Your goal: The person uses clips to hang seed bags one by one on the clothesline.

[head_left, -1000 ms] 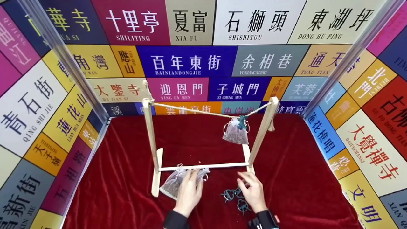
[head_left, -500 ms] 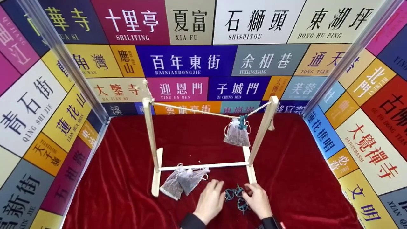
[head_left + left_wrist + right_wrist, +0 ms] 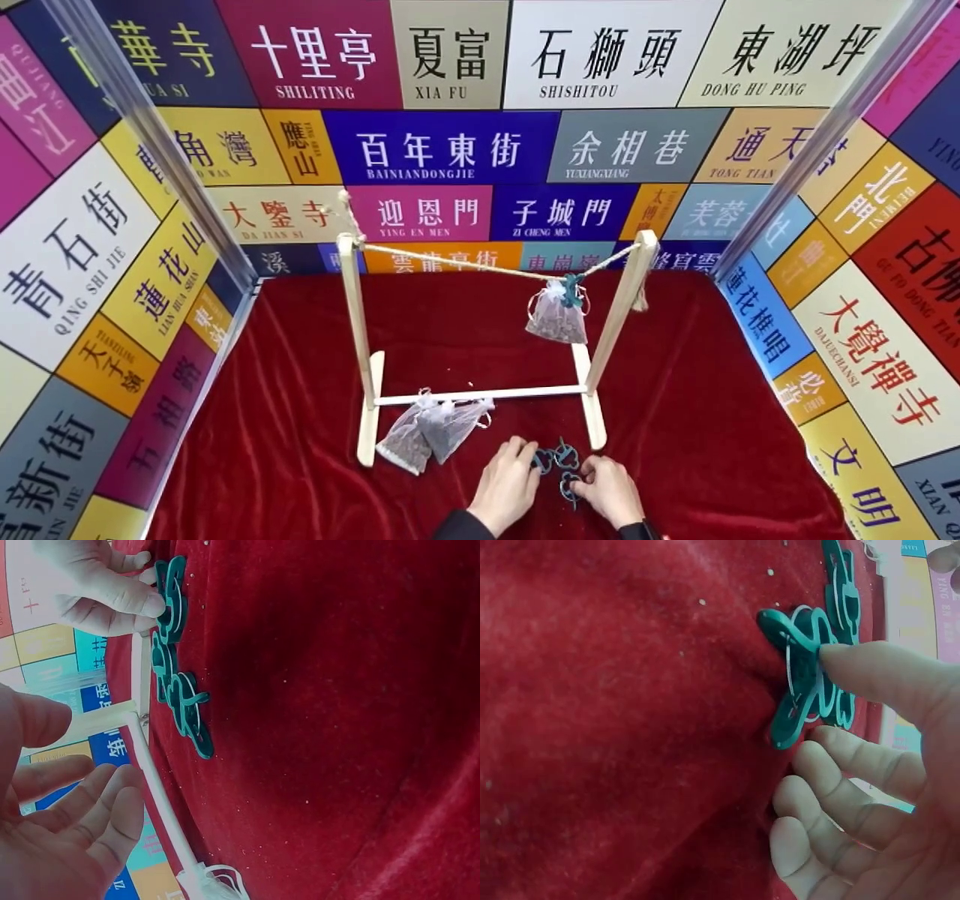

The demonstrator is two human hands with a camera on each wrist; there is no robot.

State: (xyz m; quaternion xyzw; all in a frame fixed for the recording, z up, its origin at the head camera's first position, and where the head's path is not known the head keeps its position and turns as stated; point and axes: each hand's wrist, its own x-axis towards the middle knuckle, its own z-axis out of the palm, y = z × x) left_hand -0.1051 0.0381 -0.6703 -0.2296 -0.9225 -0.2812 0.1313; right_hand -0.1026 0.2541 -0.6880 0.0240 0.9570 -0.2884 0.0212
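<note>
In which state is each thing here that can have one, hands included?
Red velvet cloth: spread, creased.
Pale wooden frame: standing upright.
Beige twisted rope: strung between the posts, sagging.
Upper white mesh pouch: hanging from the rope, filled.
Upper teal plastic clip: fastened to the rope.
Two white mesh pouches: lying on the cloth, filled.
Three teal plastic clips: loose on the cloth.
Left hand: relaxed, holding nothing.
Right hand: thumb touching one clip.

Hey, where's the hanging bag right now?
In the head view, the bag hangs from the rope by a clip, right of centre, near the right wooden post.
</note>
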